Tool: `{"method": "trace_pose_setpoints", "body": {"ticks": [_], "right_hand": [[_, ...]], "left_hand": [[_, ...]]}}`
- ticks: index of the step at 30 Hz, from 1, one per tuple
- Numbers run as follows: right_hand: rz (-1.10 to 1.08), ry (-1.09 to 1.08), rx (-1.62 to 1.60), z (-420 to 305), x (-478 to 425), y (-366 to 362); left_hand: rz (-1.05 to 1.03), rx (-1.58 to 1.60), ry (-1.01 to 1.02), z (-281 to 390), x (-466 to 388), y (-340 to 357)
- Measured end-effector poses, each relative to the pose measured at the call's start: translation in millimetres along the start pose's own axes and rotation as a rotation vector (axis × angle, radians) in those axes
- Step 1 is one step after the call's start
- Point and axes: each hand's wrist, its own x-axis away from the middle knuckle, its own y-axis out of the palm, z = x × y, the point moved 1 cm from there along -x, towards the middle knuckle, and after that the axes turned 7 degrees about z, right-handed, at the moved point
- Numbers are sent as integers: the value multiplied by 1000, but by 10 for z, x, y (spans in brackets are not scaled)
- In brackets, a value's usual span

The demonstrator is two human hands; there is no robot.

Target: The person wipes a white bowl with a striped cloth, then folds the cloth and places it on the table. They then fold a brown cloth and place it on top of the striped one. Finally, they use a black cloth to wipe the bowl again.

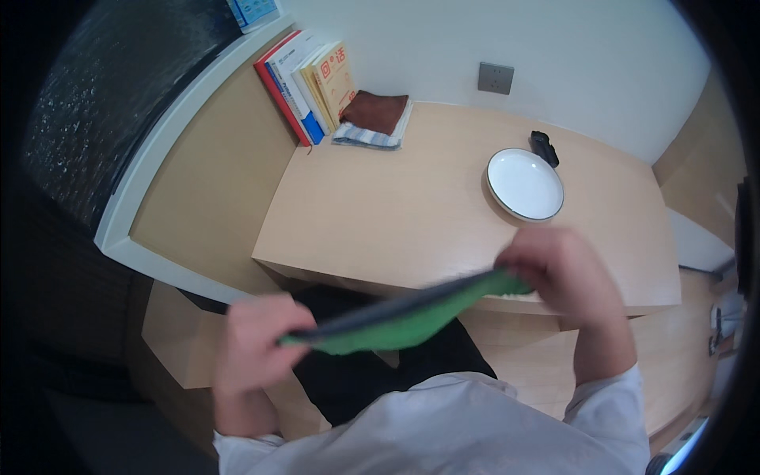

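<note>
A green cloth with a dark side (398, 323) is stretched between my two hands, above my lap and the desk's front edge; it is blurred. My left hand (258, 338) grips one end of it, at the lower left. The other end is pinched in my right hand (552, 267), which is higher up, over the front of the desk. Beyond that hand a white round dish with a dark rim (525, 185) rests on the desk.
The light wooden desk (380, 208) bears a black object (544, 148) behind the dish. At its back left lie a folded brown cloth (380, 111) and a striped cloth (371, 138), beside upright books (306, 89). A low partition (208, 154) borders the left side.
</note>
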Motion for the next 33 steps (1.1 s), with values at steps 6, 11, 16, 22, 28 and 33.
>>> {"method": "trace_pose_setpoints", "body": {"ticks": [6, 11, 16, 22, 28, 33], "right_hand": [[373, -143, 108, 286, -917, -586], [579, -247, 85, 393, -831, -282], [362, -158, 189, 895, -183, 777], [360, 8, 105, 765, 201, 1306], [101, -192, 197, 714, -885, 1515], [-39, -88, 427, 1267, -1077, 1956]], "left_hand": [[304, -187, -123, -188, -971, -429], [553, -416, 96, -526, -842, -175], [249, -536, -53, -1150, 17, 571], [438, -443, -264, -1139, 411, 1084], [106, -429, -197, -1128, -551, 1503], [-81, -621, -331, -1361, -721, 1841]]}}
